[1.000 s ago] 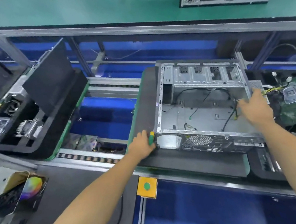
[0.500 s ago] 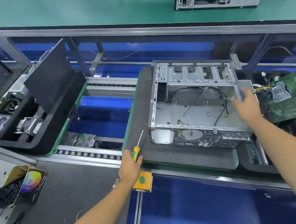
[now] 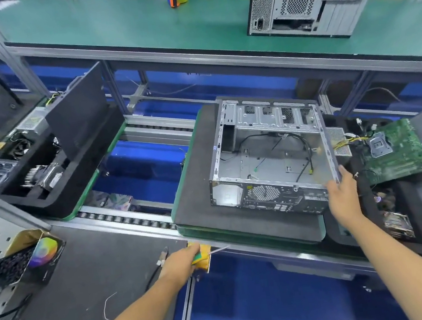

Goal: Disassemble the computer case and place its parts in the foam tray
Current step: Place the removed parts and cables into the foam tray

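Note:
The open metal computer case [image 3: 271, 157] lies on a dark foam pad [image 3: 196, 202] on the conveyor, with loose black cables inside. My right hand [image 3: 343, 193] grips the case's near right edge. My left hand [image 3: 180, 263] holds a yellow-green screwdriver [image 3: 203, 254] low over the front rail, its shaft pointing right. A green motherboard [image 3: 396, 151] lies on the foam tray [image 3: 375, 235] to the right of the case. Part of that tray is hidden by my right arm.
Another foam tray [image 3: 56, 199] with parts and an upright black panel [image 3: 78, 115] sits at left. A box of black ties [image 3: 17, 263] and pliers [image 3: 163, 256] lie on the near mat. A second case [image 3: 305, 5] stands on the green shelf behind.
My left hand has drawn back from the case's left corner to the front rail, carrying the screwdriver. My right hand has slid down the case's right edge toward the near corner.

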Tool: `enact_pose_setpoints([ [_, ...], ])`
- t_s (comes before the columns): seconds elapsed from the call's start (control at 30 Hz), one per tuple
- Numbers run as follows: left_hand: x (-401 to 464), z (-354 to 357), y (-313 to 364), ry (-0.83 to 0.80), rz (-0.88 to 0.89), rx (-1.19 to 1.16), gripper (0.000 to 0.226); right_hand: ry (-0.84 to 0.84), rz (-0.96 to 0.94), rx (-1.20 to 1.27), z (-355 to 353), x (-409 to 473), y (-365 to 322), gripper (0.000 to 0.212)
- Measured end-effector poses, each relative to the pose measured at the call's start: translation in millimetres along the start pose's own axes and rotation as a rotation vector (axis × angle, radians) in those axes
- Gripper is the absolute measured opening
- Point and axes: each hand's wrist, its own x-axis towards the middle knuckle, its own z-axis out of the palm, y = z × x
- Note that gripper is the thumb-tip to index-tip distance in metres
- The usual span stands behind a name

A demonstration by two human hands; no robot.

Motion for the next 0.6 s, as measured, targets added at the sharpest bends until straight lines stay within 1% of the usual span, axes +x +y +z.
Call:
enact_pose_setpoints([
  [0.1, 2.9, 2.2, 1.7, -0.029, 0.022, 0.081, 0.028, 0.008, 0.017, 0.024, 6.2, -11.2, -0.5, 0.070],
  [0.23, 11.9, -13.6, 7.2, -0.041, 0.014, 0.105, 0.030, 0.005, 0.031, 0.012, 10.5, -18.0, -3.7, 0.076],
  [0.37, 17.4, -35.7, 2.6, -0.040, 0.108, 0.138, 0.034, -0.028, 0.037, 0.012, 11.3, -18.9, -5.6, 0.081],
  [0.43, 11.7, -38.6, -7.5, -0.009, 0.141, 0.141, 0.035, -0.033, 0.034, 0.003, 13.1, -22.6, -6.8, 0.081],
  [0.5, 1.8, -35.0, -24.3, 0.061, 0.134, 0.052, 0.035, -0.034, 0.021, 0.008, 16.5, -26.9, -8.9, 0.081],
  [0.6, -19.2, -24.9, -59.4, 0.216, 0.093, -0.177, 0.029, -0.042, 0.010, 0.037, 24.1, -33.4, -15.2, 0.082],
])
